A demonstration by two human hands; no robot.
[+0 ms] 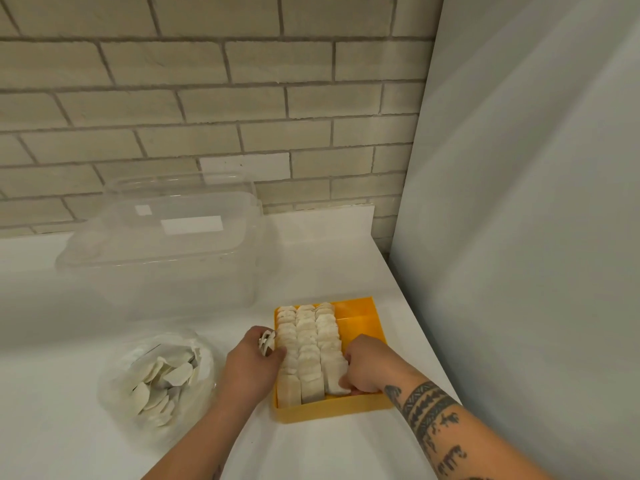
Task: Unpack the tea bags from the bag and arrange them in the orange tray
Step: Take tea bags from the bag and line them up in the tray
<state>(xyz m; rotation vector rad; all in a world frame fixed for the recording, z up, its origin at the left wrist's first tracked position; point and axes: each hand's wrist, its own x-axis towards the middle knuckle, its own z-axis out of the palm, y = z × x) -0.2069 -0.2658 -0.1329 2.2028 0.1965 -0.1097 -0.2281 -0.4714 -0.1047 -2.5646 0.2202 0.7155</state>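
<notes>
Orange tray (332, 412), three tea-bag rows (306, 344); left hand (254, 362) grips loose tea bags (266, 341) beside it, right hand (365, 370) pinches a right-row bag (335, 374).

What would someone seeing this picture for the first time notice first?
The orange tray near the right edge of the white counter stands out, three neat rows of tea bags filling its left part. The left hand holds a few more at the tray's left wall, and the right hand pinches the nearest bag of the right row. A clear bag of loose ones lies further left.
</notes>
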